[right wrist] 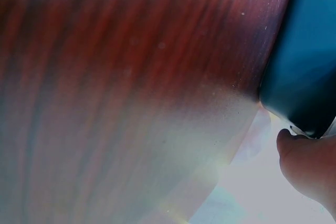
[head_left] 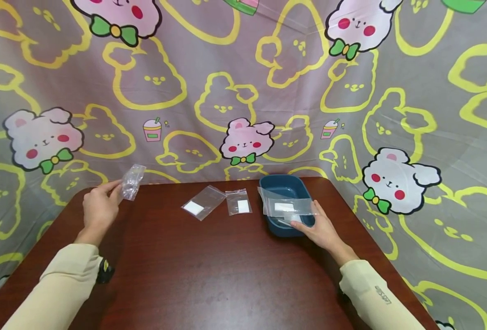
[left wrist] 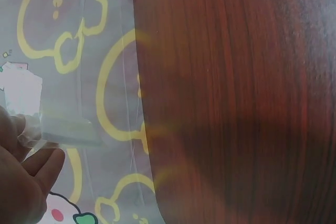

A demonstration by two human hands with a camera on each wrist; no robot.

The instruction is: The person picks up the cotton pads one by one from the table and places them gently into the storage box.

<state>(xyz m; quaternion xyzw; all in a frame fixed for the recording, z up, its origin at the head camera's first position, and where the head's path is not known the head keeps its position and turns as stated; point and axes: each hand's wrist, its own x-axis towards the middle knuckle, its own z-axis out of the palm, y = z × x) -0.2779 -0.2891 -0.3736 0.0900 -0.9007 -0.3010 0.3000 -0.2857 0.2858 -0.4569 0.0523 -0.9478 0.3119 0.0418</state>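
At the left of the head view my left hand [head_left: 101, 205] pinches a crinkled clear plastic bag [head_left: 134, 182], raised near the table's back left. The left wrist view shows the same bag [left wrist: 68, 129] between thumb and fingers. My right hand [head_left: 319, 228] grips several clear plastic bags [head_left: 297, 206] with white labels, held over the blue plastic basin [head_left: 286, 180]. In the right wrist view, the thumb [right wrist: 302, 156] shows beside the basin [right wrist: 307, 40]; the bags are mostly out of sight there. Two flat clear bags with white labels, one larger [head_left: 206, 201] and one smaller [head_left: 239, 202], lie left of the basin.
The dark red-brown wooden table [head_left: 210, 275] runs back to a patterned curtain [head_left: 194, 91] with cartoon animals, which also hangs along the right side. The basin stands near the table's back right corner.
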